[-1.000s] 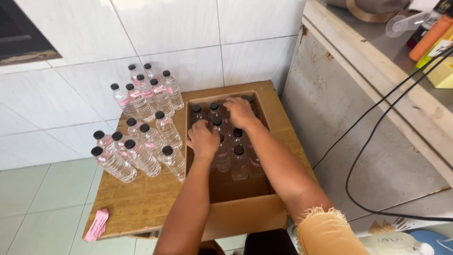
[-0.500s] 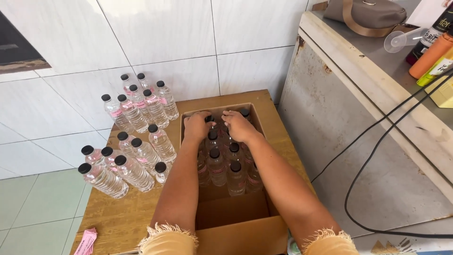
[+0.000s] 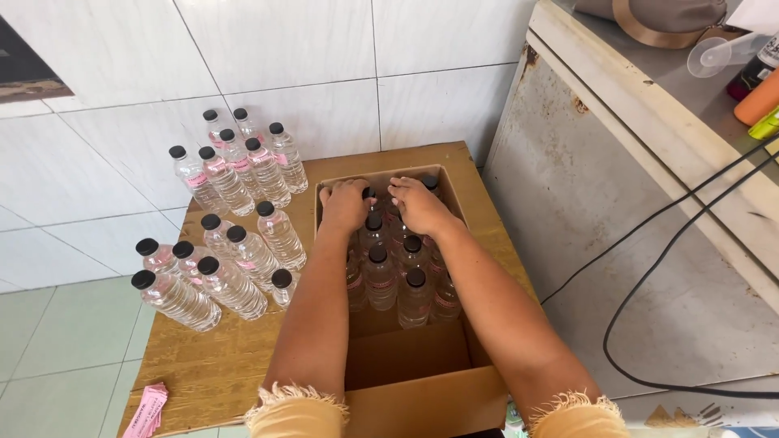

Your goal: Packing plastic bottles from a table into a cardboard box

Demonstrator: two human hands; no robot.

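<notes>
- Reaching into the cardboard box (image 3: 422, 397), I have my left hand (image 3: 345, 205) and right hand (image 3: 418, 205) curled over the caps of the bottles in the box (image 3: 381, 272), at its far end.
- Fingers look closed on caps; how firmly, I cannot tell.
- I judge it best to keep them upright, packed tight against the far wall.
- More bottles on the table (image 3: 231, 235) stand just beside the box.

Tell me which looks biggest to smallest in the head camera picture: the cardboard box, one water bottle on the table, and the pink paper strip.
1. Cardboard box, by far the biggest.
2. Water bottle.
3. Pink paper strip, though it is partly cut off at the picture's edge, so its full size is unsure.
</notes>
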